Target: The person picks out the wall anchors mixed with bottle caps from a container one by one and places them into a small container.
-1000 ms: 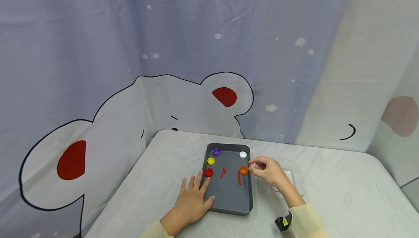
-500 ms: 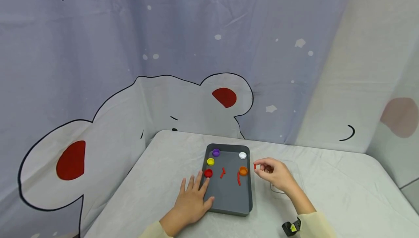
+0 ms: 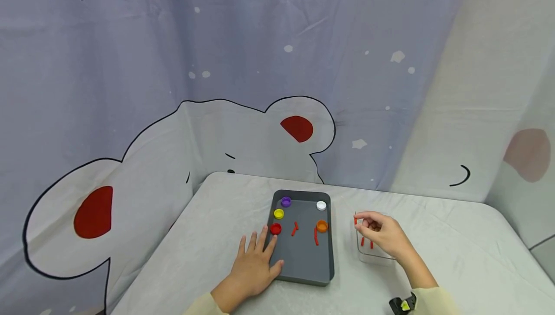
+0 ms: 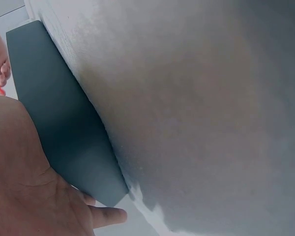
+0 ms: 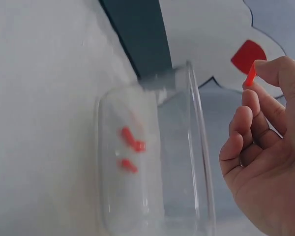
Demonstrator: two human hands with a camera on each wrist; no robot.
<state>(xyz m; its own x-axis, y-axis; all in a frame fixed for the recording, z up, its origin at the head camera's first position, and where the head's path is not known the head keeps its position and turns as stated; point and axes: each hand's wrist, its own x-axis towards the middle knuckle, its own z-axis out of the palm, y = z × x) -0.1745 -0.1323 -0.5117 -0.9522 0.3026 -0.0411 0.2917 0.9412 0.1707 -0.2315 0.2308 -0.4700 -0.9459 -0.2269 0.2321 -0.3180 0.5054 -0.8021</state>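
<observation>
My right hand [image 3: 386, 235] pinches a small red stick [image 5: 250, 74] between thumb and index finger, over the near-left part of a clear plastic box [image 3: 376, 258]. Several more red pieces [image 5: 127, 133] lie inside that box, blurred in the right wrist view. My left hand [image 3: 255, 267] rests with fingers spread against the left side of a dark grey tray [image 3: 303, 267]. On the tray, red sticks [image 3: 295, 228] lie in the middle, and others [image 3: 316, 236] lie beside an orange round cap [image 3: 322, 226].
Along the tray's left side stand a purple cap [image 3: 286, 202], a yellow cap [image 3: 279, 214] and a red cap [image 3: 275, 229]. A white cap [image 3: 321, 205] sits at the far right corner. Pale cloth [image 3: 455, 242] covers the table, and a printed curtain [image 3: 260, 64] hangs behind.
My right hand has moved right, from the tray's right edge to the clear box, carrying the red stick. The left hand has stayed in place.
</observation>
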